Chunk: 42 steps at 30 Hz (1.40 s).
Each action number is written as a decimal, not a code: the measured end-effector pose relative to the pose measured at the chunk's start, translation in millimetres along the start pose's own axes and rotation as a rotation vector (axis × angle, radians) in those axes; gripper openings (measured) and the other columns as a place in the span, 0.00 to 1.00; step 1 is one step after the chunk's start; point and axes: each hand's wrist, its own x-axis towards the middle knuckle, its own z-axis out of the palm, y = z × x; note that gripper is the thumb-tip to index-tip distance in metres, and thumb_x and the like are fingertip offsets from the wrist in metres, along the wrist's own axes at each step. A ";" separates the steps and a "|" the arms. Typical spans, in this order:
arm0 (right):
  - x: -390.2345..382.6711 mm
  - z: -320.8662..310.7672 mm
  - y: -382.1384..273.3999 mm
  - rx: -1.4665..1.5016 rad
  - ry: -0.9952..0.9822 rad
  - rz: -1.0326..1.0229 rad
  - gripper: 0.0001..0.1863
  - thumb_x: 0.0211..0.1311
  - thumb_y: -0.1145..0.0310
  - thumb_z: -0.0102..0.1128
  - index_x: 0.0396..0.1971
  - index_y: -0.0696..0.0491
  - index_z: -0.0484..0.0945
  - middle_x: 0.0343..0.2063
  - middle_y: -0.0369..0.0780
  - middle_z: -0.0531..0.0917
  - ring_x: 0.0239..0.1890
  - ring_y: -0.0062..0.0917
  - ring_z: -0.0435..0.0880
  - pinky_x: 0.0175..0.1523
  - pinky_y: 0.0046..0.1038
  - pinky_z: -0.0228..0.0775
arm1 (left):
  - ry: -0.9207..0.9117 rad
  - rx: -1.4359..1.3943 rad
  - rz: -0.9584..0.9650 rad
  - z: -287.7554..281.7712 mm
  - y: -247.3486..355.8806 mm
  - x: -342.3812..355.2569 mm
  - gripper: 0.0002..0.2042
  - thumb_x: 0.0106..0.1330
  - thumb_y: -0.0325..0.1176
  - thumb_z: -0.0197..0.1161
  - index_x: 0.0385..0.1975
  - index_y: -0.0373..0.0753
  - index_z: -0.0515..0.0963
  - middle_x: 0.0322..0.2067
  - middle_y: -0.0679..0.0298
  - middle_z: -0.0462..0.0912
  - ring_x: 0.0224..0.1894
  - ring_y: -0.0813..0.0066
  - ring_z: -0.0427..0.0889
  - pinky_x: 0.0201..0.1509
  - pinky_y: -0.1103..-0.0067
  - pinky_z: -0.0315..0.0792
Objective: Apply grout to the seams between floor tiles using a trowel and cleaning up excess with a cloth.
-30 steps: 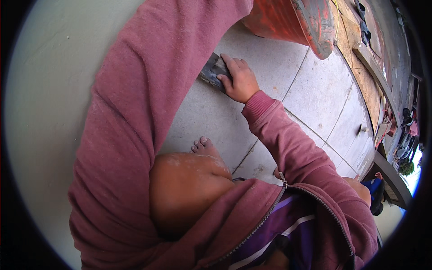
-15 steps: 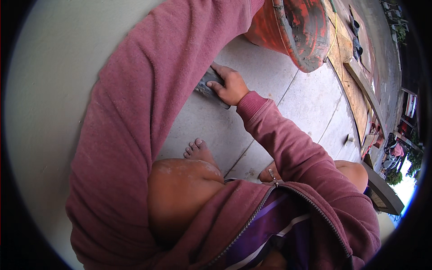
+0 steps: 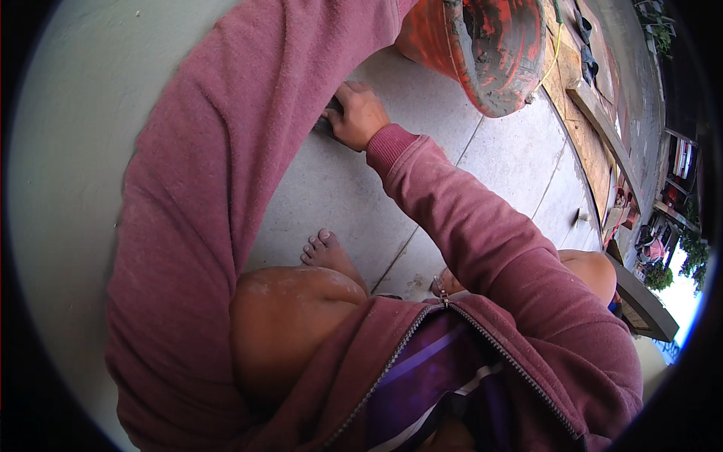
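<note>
Right hand [image 3: 360,117] grips dark tool [image 3: 323,127], left hand out of frame, can't tell its state; best keep hold firm, tool clear of far orange bucket [image 3: 428,41].

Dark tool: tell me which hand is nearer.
Right. The right hand holds the dark tool; the left hand is out of view, its sleeve partly hiding the tool and reaching the picture's top edge.
</note>
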 end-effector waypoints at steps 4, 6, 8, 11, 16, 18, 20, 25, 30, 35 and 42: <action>1.3 -17.1 1.4 0.007 -0.151 0.010 0.19 0.42 0.69 0.61 0.39 0.55 0.74 0.35 0.48 0.76 0.41 0.44 0.73 0.46 0.37 0.66 | 0.019 -0.025 -0.041 4.5 -1.2 -2.2 0.08 0.53 0.29 0.62 0.20 0.31 0.75 0.17 0.60 0.74 0.13 0.72 0.72 0.13 0.79 0.66; 19.7 -21.9 1.9 0.038 -0.243 -0.028 0.19 0.42 0.69 0.61 0.39 0.55 0.75 0.36 0.48 0.77 0.41 0.43 0.73 0.46 0.37 0.66 | 0.008 -0.119 -0.045 -2.2 -6.0 0.9 0.08 0.53 0.29 0.62 0.21 0.31 0.75 0.17 0.61 0.75 0.14 0.72 0.72 0.13 0.79 0.67; 36.8 -34.4 16.1 -0.213 -0.034 -0.213 0.26 0.37 0.71 0.60 0.45 0.49 0.74 0.36 0.45 0.79 0.40 0.39 0.77 0.46 0.33 0.68 | 0.033 -0.016 -0.014 6.4 0.8 1.2 0.07 0.53 0.29 0.62 0.21 0.31 0.75 0.18 0.62 0.75 0.15 0.73 0.72 0.14 0.79 0.67; 58.3 -43.6 31.5 -0.096 -0.253 -0.148 0.27 0.35 0.71 0.61 0.45 0.45 0.76 0.36 0.44 0.80 0.38 0.36 0.79 0.44 0.31 0.69 | 0.011 -0.008 -0.010 8.5 6.3 2.4 0.06 0.53 0.28 0.62 0.20 0.32 0.75 0.18 0.62 0.75 0.15 0.73 0.73 0.15 0.80 0.68; 34.7 -68.7 39.3 -0.179 -0.754 -0.051 0.30 0.36 0.74 0.63 0.48 0.48 0.73 0.39 0.45 0.79 0.40 0.35 0.77 0.48 0.29 0.67 | 0.018 -0.017 -0.047 1.8 -2.4 -4.9 0.07 0.54 0.29 0.62 0.20 0.32 0.75 0.18 0.62 0.75 0.15 0.73 0.72 0.15 0.80 0.69; 25.3 -65.3 62.7 -0.076 -0.899 0.030 0.33 0.35 0.75 0.62 0.51 0.48 0.71 0.38 0.44 0.80 0.37 0.32 0.79 0.48 0.24 0.67 | -0.007 -0.140 -0.042 -0.3 -8.3 1.4 0.07 0.54 0.29 0.62 0.20 0.32 0.75 0.17 0.62 0.75 0.15 0.74 0.72 0.15 0.81 0.68; 16.0 -66.5 52.4 0.088 -0.735 0.095 0.32 0.36 0.76 0.62 0.50 0.49 0.71 0.39 0.43 0.79 0.39 0.30 0.78 0.49 0.23 0.66 | 0.012 -0.078 -0.059 1.8 -2.4 -6.2 0.08 0.54 0.30 0.62 0.19 0.32 0.75 0.17 0.62 0.75 0.14 0.74 0.72 0.14 0.81 0.67; 1.0 -31.0 24.2 -0.358 -0.003 -0.067 0.29 0.41 0.73 0.62 0.50 0.53 0.70 0.34 0.45 0.79 0.39 0.37 0.76 0.51 0.30 0.65 | 0.018 -0.004 -0.053 9.8 9.7 -0.2 0.08 0.53 0.30 0.63 0.19 0.32 0.75 0.16 0.61 0.74 0.12 0.75 0.69 0.13 0.81 0.65; 10.8 -24.9 4.4 0.043 -0.363 0.035 0.23 0.41 0.70 0.62 0.43 0.53 0.75 0.32 0.46 0.79 0.36 0.42 0.77 0.45 0.34 0.68 | -0.043 -0.131 -0.032 -7.2 -14.6 5.5 0.07 0.53 0.27 0.62 0.21 0.30 0.75 0.17 0.60 0.75 0.15 0.73 0.73 0.13 0.80 0.68; 61.7 -25.9 8.9 -0.493 -0.041 -0.276 0.12 0.44 0.65 0.56 0.31 0.50 0.79 0.29 0.42 0.79 0.34 0.38 0.76 0.39 0.34 0.70 | -0.069 -0.100 0.004 2.9 -5.9 13.4 0.06 0.54 0.27 0.61 0.21 0.30 0.74 0.17 0.60 0.75 0.15 0.73 0.74 0.14 0.81 0.68; 20.1 -37.0 -1.9 -0.674 -0.259 -0.305 0.10 0.42 0.68 0.53 0.23 0.55 0.79 0.28 0.42 0.79 0.34 0.36 0.76 0.36 0.35 0.73 | -0.021 -0.036 -0.234 -12.7 12.2 1.3 0.07 0.54 0.28 0.61 0.20 0.30 0.75 0.16 0.61 0.74 0.14 0.74 0.73 0.13 0.83 0.68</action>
